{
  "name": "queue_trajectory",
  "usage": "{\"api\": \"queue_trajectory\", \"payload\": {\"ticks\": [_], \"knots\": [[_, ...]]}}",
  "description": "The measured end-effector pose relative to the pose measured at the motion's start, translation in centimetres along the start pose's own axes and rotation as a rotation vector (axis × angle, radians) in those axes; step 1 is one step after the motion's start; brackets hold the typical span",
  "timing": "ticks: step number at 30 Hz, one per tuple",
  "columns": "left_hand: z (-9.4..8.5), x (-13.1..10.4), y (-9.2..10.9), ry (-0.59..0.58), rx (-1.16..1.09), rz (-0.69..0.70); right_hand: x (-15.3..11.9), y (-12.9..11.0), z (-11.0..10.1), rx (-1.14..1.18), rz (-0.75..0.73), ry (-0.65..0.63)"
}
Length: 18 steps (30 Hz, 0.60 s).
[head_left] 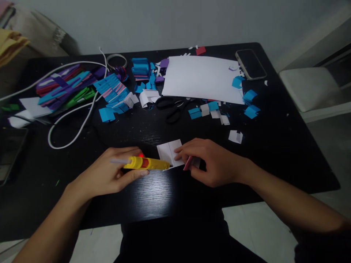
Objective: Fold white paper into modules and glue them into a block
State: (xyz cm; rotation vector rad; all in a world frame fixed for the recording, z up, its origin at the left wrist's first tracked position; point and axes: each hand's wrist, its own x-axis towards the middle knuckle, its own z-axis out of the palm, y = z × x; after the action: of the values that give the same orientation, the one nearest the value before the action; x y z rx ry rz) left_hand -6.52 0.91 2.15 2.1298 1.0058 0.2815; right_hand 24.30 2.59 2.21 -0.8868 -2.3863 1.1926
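Note:
My left hand (109,171) is wrapped round a yellow hot glue gun (153,164), with a glue stick poking from its back end and a red light glowing near my fingers. The gun's nozzle points right, at the lower edge of a creased white piece of paper (166,151) on the table. My right hand (210,160) presses a fingertip on that paper's right side. Tucked in the same hand is a small folded pink and white paper (190,163), partly hidden by the fingers.
Black scissors (175,109) lie behind the white piece. Farther back are a stack of white sheets (203,78), a phone (251,64) and blue folded papers (251,104). At left, a white cable (82,128) loops beside bundles of colored paper strips (65,84).

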Motion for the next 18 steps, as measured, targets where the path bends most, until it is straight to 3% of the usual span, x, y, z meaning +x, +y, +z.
{"api": "queue_trajectory", "payload": {"ticks": [18], "knots": [[-1.5, -1.0, -0.1, 0.010, 0.016, 0.015, 0.1, 0.4, 0.0, 0.029, 0.015, 0.020]]}}
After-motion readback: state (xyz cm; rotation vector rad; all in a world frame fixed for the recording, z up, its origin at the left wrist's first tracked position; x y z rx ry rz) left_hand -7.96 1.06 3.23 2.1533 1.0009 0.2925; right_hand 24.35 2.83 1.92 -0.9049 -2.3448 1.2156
